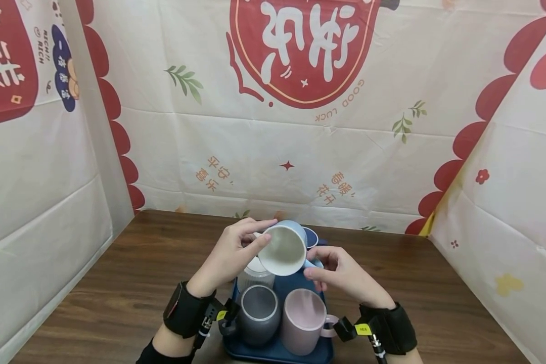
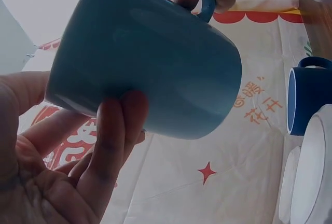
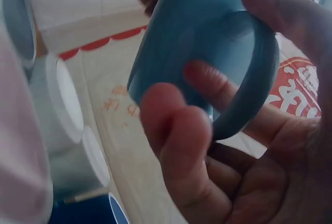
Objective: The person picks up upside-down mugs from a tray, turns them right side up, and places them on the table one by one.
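Light-blue mug (image 1: 285,247) is tilting above navy tray (image 1: 284,284).
Long axis is running one-to-seven o'clock, mouth facing seven, handle four; half-curled, left hand (image 1: 236,248) is pinching rim, right hand (image 1: 338,270) gripping handle; wooden table (image 1: 118,283) lying beneath, printed cloth (image 1: 264,141) hanging at twelve.

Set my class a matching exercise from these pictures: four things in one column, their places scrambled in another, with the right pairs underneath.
Things
1. light-blue cylindrical mug
2. pale pink cylindrical mug
3. dark grey rounded mug
4. dark blue flat tray

Places
A. on the tray, handle pointing right
B. raised between left hand and right hand
C. beneath the pink and grey mugs
D. on the tray, left of the pink mug

Pairs: 1-B, 2-A, 3-D, 4-C
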`<action>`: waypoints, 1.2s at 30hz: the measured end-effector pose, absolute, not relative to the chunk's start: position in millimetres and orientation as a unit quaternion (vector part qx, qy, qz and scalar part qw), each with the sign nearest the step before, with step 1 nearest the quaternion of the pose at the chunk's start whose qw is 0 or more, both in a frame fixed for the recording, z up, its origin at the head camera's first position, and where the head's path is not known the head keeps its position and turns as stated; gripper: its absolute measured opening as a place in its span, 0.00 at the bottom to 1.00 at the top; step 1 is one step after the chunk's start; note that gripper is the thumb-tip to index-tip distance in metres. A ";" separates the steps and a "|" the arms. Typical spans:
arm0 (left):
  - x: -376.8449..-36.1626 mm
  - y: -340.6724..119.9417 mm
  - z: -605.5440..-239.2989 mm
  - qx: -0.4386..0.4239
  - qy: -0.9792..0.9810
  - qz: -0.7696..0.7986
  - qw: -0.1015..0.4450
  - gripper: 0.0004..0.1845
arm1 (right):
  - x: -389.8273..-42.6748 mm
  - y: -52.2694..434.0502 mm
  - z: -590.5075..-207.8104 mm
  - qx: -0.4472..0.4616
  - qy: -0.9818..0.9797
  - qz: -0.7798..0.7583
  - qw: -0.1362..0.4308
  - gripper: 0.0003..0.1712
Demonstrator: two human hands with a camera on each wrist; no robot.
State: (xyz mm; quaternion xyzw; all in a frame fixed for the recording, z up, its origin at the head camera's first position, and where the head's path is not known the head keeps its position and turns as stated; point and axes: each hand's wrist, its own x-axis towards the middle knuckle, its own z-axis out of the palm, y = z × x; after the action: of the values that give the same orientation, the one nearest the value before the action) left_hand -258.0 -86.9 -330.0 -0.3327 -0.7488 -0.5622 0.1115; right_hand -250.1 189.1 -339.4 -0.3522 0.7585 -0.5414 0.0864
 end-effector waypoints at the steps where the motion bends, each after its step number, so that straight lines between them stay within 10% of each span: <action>1: -258.0 -86.7 -330.2 -0.329 -0.751 -0.562 0.112 0.19 | -249.9 188.1 -339.5 -0.352 0.763 -0.536 0.079 0.07; 26: -254.6 -78.6 -335.2 -0.257 -0.780 -0.549 0.154 0.17 | -246.7 178.8 -342.2 -0.301 0.824 -0.457 -0.145 0.07; 36: -252.3 -78.0 -330.3 -0.270 -0.798 -0.517 0.154 0.18 | -243.9 181.8 -339.1 -0.286 0.815 -0.489 -0.118 0.11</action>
State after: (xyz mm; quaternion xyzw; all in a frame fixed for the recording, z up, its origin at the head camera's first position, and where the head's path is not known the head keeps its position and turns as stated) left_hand -252.3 -78.0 -330.3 -0.2700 -0.7976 -0.5169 0.1539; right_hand -243.9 181.8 -339.1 -0.2860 0.8155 -0.4893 -0.1175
